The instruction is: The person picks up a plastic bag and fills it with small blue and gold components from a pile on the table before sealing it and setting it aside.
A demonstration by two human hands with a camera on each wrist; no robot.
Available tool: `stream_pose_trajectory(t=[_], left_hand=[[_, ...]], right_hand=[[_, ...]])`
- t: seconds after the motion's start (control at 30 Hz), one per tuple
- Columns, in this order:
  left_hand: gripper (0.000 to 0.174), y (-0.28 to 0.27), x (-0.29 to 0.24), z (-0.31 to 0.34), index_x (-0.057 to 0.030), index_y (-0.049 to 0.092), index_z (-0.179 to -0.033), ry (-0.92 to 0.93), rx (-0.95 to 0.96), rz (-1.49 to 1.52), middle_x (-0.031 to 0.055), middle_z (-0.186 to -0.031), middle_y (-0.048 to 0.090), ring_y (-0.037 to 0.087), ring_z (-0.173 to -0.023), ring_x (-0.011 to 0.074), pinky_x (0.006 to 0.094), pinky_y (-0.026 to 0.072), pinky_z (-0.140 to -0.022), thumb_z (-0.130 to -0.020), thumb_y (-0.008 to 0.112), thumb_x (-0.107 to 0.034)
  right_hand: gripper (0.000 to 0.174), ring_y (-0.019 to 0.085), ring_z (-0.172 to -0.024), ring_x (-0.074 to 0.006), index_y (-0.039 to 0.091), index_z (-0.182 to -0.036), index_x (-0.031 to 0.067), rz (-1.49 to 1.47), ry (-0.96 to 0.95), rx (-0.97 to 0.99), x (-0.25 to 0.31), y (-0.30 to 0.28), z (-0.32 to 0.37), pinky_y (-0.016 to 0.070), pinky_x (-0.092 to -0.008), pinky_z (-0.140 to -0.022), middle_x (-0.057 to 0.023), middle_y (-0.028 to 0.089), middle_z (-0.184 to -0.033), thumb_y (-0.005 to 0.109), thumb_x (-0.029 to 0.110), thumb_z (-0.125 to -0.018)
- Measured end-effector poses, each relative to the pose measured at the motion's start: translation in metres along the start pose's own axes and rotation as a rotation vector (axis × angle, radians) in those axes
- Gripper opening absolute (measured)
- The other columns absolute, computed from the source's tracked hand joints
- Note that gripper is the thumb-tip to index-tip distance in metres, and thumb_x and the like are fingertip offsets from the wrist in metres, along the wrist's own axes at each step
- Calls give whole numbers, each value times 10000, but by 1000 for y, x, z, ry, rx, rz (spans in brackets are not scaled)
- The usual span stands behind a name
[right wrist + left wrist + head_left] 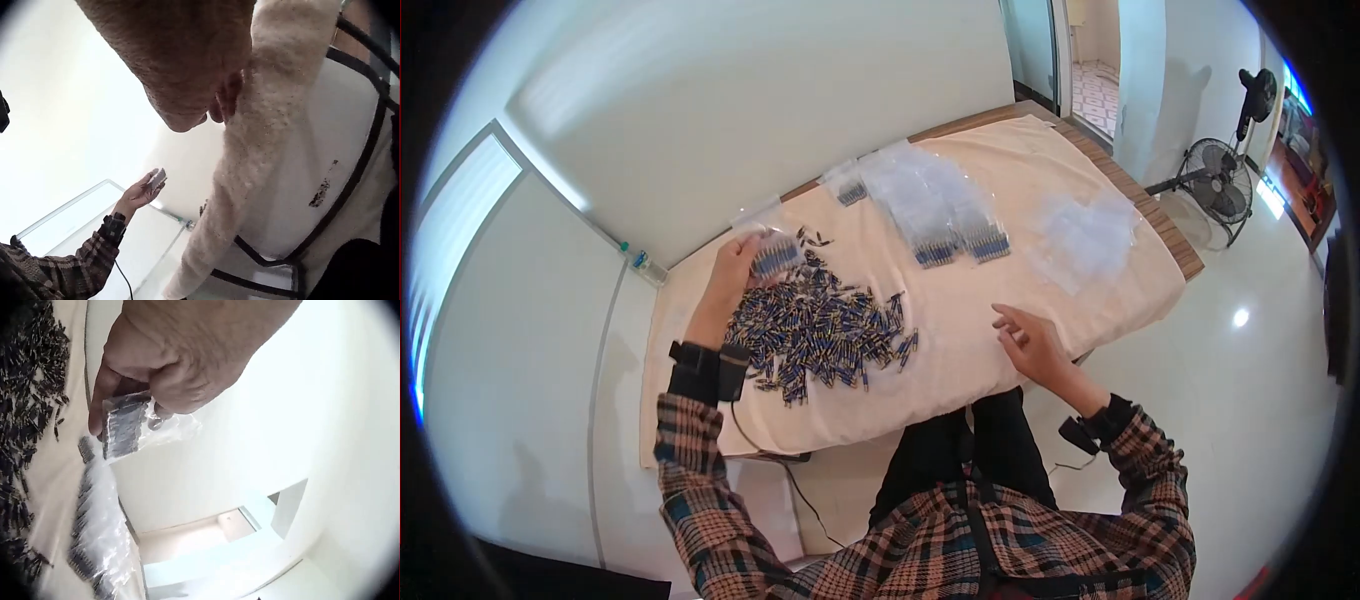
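My left hand (pixel 732 270) pinches a small clear plastic bag (pixel 778 257) above the back left of the cloth. Through the plastic a tight row of small blue pieces shows; in the left wrist view the bag (pixel 125 428) hangs between thumb and fingers. Below that hand spreads a loose pile of small dark blue pieces with gold-coloured ends (pixel 820 335). My right hand (pixel 1034 346) hovers by the front edge of the table, fingers loosely bent and holding nothing. In the right wrist view its fingers (pixel 226 103) are partly hidden behind the hand.
Filled clear bags (pixel 925 200) lie overlapping at the back middle, with one smaller filled bag (pixel 852 192) beside them. A heap of flat clear bags (pixel 1090 240) lies at the right. A cream cloth (pixel 945 340) covers the table. Beyond stands a black fan (pixel 1220 180).
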State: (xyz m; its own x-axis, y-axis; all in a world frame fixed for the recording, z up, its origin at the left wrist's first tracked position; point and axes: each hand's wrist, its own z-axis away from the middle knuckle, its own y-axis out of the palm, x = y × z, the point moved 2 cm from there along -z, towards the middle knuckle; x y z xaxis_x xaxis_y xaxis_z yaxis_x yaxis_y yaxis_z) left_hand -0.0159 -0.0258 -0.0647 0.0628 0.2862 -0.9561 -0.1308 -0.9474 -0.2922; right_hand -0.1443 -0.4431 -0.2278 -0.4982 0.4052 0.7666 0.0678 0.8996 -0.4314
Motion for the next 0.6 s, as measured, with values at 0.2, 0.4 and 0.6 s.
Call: stream_pose_trajectory(t=[0.2, 0.4, 0.6], left_hand=[[324, 1, 62, -123, -7, 545, -1195, 77, -162, 208, 81, -1033, 622, 642, -871, 187, 356, 585, -682, -979, 467, -235], [256, 33, 147, -250, 16, 686, -1015, 217, -290, 130, 48, -862, 660, 599, -784, 108, 231, 465, -692, -919, 527, -160], [244, 68, 160, -285, 12, 689, -1003, 275, -348, 14, 58, -873, 673, 596, -770, 119, 256, 471, -691, -909, 539, -157]], right_hand=[[340, 637, -616, -160, 607, -1124, 26, 92, 30, -75, -3, 1, 7, 509, -261, -578, -96, 677, -837, 623, 15, -785], [337, 608, -622, -227, 652, -1018, 50, 189, 27, -3, 2, 2, -1, 493, -315, -565, -90, 657, -788, 698, 87, -686], [348, 631, -663, -255, 634, -966, 2, 226, -28, 41, -3, 5, -4, 509, -326, -601, -112, 671, -805, 670, 57, -624]])
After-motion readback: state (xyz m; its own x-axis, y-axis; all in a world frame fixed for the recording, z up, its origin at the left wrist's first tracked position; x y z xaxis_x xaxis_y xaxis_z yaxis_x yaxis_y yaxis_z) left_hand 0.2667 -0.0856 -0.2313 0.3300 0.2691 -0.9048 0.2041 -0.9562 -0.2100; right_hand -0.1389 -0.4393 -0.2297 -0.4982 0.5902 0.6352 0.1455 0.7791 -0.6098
